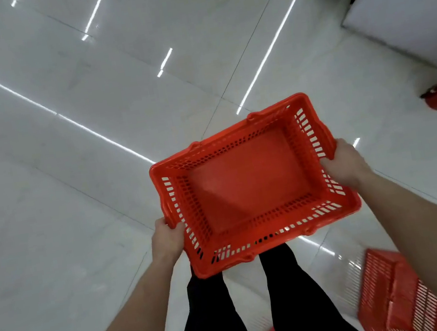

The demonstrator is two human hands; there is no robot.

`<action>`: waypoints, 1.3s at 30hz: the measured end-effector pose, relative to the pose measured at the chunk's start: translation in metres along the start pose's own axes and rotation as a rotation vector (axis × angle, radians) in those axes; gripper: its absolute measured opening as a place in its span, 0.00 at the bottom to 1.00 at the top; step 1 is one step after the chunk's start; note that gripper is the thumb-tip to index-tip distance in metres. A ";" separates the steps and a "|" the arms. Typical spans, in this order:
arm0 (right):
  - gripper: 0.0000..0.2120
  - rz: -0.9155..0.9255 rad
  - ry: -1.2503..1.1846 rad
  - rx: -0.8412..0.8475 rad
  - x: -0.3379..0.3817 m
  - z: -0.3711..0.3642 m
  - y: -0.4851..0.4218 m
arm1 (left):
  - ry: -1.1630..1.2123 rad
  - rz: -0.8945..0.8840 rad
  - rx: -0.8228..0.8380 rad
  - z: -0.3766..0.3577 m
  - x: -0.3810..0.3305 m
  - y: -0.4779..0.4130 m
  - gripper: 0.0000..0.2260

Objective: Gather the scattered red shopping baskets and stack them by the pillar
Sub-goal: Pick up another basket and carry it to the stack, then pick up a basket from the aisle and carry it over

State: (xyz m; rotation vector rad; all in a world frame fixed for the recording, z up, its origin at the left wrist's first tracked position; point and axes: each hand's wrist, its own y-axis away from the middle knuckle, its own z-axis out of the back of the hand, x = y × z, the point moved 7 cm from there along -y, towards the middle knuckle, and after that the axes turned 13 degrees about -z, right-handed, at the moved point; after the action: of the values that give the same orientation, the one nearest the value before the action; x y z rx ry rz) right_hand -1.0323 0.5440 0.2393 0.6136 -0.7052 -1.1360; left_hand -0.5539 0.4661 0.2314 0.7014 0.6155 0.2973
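No text, label, brand, number or sign can be read anywhere; none is seen on the red slotted plastic shopping basket [252,185].

Both bare forearms reach forward and slightly inward from the lower frame corners. Left hand [168,237] fingers curled, thumb on top, clamped on the near-left rim of the red shopping basket [252,185]. Right hand [344,164] closed over the right short rim, knuckles up, wrist straight. Hands well apart, right further forward than left. Legs in black trousers below, between the forearms.
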 end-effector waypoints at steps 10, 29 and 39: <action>0.31 -0.001 0.351 0.021 -0.002 -0.006 0.033 | -0.458 -0.246 0.240 0.005 -0.073 0.007 0.20; 0.28 -0.399 0.068 -0.239 -0.112 -0.003 0.390 | -1.189 -1.331 0.588 0.017 -0.220 0.220 0.28; 0.28 -0.872 -0.417 -0.271 -0.314 -0.132 0.602 | -1.381 -1.669 0.799 -0.068 -0.168 0.389 0.26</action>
State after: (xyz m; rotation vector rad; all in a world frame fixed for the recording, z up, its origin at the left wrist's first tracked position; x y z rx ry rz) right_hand -0.6568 1.0370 0.5471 0.4541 -0.6206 -2.1749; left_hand -0.7485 0.7101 0.5264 0.7194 -0.2298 -1.9379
